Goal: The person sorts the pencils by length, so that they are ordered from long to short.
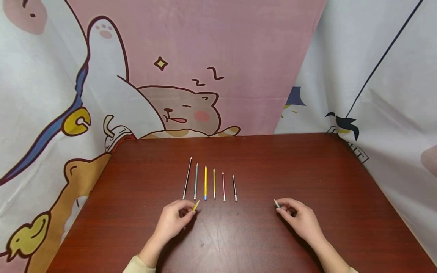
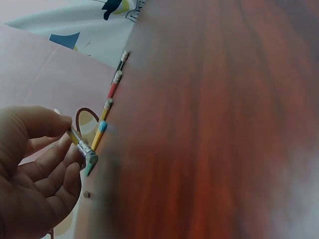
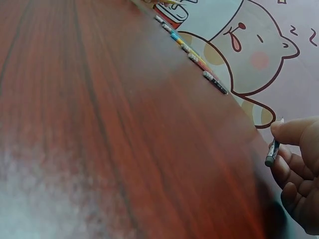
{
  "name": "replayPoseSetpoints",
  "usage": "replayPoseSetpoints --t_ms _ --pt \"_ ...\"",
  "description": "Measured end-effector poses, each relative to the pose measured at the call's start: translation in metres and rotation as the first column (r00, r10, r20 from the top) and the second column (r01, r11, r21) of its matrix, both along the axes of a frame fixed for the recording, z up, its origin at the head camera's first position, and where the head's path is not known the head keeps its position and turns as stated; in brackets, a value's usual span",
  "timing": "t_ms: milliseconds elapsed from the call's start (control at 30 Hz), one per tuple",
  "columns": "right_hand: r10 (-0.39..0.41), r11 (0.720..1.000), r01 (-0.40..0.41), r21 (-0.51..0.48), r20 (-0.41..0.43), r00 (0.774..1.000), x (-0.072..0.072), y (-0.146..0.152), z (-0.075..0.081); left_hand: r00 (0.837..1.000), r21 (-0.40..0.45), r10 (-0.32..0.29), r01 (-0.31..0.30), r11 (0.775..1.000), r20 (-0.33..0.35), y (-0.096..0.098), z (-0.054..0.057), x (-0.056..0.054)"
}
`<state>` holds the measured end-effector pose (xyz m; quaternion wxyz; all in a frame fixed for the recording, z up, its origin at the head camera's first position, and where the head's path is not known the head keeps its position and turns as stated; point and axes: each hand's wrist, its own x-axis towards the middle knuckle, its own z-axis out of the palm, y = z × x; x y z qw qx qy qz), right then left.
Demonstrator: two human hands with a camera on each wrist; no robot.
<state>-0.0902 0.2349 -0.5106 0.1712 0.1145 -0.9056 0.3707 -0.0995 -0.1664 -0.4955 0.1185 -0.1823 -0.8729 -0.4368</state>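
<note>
My left hand [image 1: 175, 220] pinches a short yellow pencil [image 1: 195, 205] between thumb and fingers, its sharpened tip pointing up and away. In the left wrist view the eraser end of this pencil [image 2: 85, 148] sticks out below the fingertips. On the right, my right hand [image 1: 300, 219] holds a short dark green pencil [image 1: 277, 204], tip outward; its eraser end [image 3: 270, 158] shows in the right wrist view. Between and beyond the hands, several pencils lie side by side, tips away, falling in length from a long black pencil [image 1: 187, 178] at left to a short black pencil [image 1: 234, 187] at right.
Within the row are a teal pencil [image 1: 196, 181], a bright yellow pencil [image 1: 205, 182], a gold-toned pencil [image 1: 214, 184] and a red pencil [image 1: 224, 186]. All lie on a dark red-brown wooden table [image 1: 290, 163]. A cartoon-printed cloth [image 1: 259, 76] hangs behind its far edge.
</note>
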Motion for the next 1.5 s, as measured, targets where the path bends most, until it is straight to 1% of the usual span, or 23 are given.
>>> replayPoseSetpoints --t_ms 233,500,633,833,1067,1300,1500 --pt "-0.001 0.999 0.004 -0.05 0.056 0.998 -0.004 -0.006 0.001 1.0 0.034 0.015 -0.015 0.999 0.027 0.016 0.004 -0.008" --pt "0.01 0.996 -0.001 -0.092 0.102 0.995 -0.009 -0.014 -0.001 1.0 0.049 0.026 -0.026 0.998 0.01 0.033 0.004 -0.016" --pt "0.018 0.994 -0.008 -0.105 0.094 0.995 -0.012 -0.018 -0.001 0.999 0.066 0.037 -0.038 0.997 0.026 0.043 0.006 -0.019" --pt "0.015 0.994 -0.005 -0.111 0.091 0.996 -0.014 -0.021 0.0 0.995 0.073 0.062 -0.068 0.995 0.078 0.057 0.009 -0.023" --pt "0.013 0.988 -0.001 -0.153 0.075 0.997 -0.016 -0.025 0.003 0.989 0.08 0.096 -0.105 0.991 0.115 0.074 0.014 -0.027" --pt "0.015 0.982 0.006 -0.189 0.11 0.994 -0.019 -0.028 0.004 0.985 0.09 0.119 -0.131 0.987 0.126 0.091 0.014 -0.032" --pt "0.016 0.981 0.005 -0.194 0.104 0.994 -0.023 -0.032 0.004 0.982 0.104 0.145 -0.157 0.982 0.117 0.106 0.013 -0.035"
